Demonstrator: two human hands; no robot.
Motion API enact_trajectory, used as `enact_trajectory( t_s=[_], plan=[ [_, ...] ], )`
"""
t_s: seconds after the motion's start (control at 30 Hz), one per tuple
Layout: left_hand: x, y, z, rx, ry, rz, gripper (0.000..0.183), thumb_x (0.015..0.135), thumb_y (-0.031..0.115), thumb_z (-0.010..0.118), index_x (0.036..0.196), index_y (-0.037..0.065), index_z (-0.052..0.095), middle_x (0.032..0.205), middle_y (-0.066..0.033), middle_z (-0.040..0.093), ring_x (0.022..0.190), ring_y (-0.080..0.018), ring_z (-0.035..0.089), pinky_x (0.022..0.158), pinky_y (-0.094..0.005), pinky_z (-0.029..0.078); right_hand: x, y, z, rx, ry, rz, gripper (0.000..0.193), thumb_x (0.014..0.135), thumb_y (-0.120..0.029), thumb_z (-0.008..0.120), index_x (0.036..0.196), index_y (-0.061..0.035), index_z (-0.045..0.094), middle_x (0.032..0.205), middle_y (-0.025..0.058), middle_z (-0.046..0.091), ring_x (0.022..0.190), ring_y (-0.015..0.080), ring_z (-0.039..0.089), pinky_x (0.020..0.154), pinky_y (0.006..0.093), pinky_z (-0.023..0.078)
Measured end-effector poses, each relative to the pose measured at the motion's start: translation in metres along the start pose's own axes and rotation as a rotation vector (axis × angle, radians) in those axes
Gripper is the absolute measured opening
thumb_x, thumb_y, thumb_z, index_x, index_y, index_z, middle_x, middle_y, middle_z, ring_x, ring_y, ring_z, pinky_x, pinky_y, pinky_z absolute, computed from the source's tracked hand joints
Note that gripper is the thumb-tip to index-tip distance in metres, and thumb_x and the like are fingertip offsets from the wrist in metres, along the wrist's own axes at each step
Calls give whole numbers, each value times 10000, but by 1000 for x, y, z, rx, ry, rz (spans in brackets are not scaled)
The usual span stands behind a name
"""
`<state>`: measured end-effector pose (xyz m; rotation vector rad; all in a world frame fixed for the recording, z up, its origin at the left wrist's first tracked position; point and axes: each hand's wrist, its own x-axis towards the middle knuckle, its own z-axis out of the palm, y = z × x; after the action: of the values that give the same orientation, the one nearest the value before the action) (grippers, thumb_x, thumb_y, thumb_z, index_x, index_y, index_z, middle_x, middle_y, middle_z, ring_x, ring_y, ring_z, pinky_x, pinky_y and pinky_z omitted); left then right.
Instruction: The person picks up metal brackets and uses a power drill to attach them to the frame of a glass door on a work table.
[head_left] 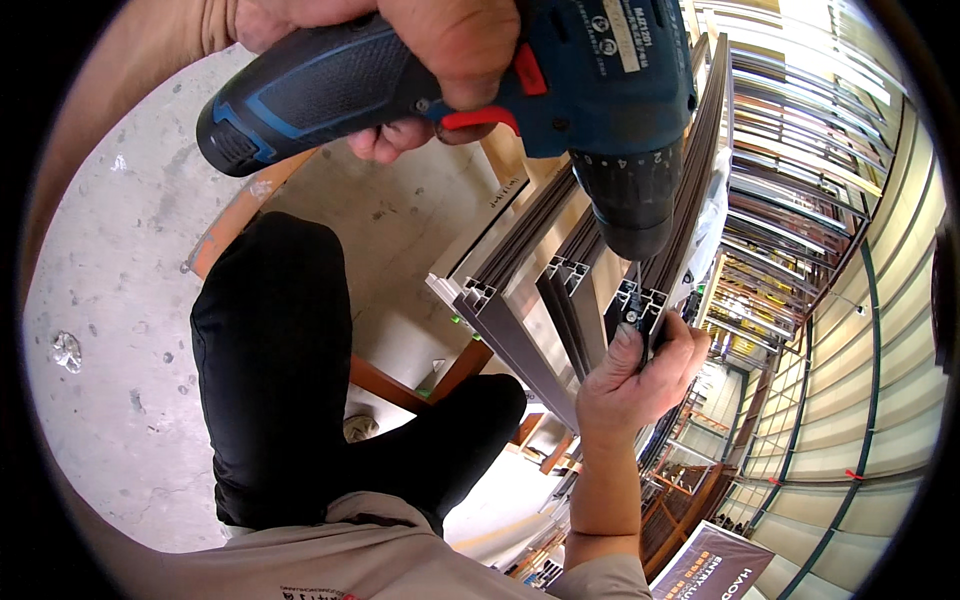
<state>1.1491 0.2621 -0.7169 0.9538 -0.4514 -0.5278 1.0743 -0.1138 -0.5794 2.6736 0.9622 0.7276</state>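
Note:
My left hand comes in from the upper left and is closed round the grip of a blue and black cordless drill with red switches. The drill's black chuck tilts down, and its thin bit meets a small black fitting with a screw in it. That fitting sits at the end of a dark brown metal profile. Below the chuck, my right hand pinches the fitting and profile end, thumb in front and fingers behind. What the right fingers touch behind is partly hidden.
More brown profiles with hollow cut ends lie alongside, to the left. An orange-brown stand leg rests on the grey floor. Racks of long bars stand at right, before a ribbed wall. A printed sign is lower right.

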Motion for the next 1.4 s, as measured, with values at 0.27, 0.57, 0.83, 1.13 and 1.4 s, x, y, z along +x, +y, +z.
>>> enact_trajectory(
  t_s=[0.27,0.57,0.83,1.13,1.4],
  plan=[
    [6,-10,-14,-35,25,38,597,638,139,814,1191,-43,682,871,-168,731,612,-268,724,589,-383,630,-4,1,2,55,0,38,528,1029,-443,592,1155,68,552,914,169,492,776,307,513,648,414,423],
    [8,-13,-12,-41,19,53,596,630,111,811,1191,-43,685,878,-171,735,622,-275,725,597,-394,629,-2,-3,4,33,22,40,527,1060,-459,529,1111,64,565,906,146,495,758,268,532,624,377,421],
    [9,-14,-8,-35,11,44,596,622,87,809,1191,-43,687,885,-174,739,632,-280,726,604,-403,628,-2,0,4,26,25,34,524,1057,-468,529,1109,53,568,890,149,509,764,287,537,624,397,416],
    [4,-14,-3,-25,-14,-3,598,613,59,806,1190,-43,690,892,-177,744,642,-287,728,612,-413,626,-4,-2,3,19,22,14,524,1064,-456,518,1126,62,564,907,153,503,746,279,538,611,385,418],
    [15,9,1,53,39,-104,600,605,34,803,1190,-43,692,899,-180,748,652,-292,729,619,-422,625,-5,11,-8,-38,8,63,569,1018,-499,583,1151,54,576,944,169,518,758,309,566,627,397,459]
  ],
)
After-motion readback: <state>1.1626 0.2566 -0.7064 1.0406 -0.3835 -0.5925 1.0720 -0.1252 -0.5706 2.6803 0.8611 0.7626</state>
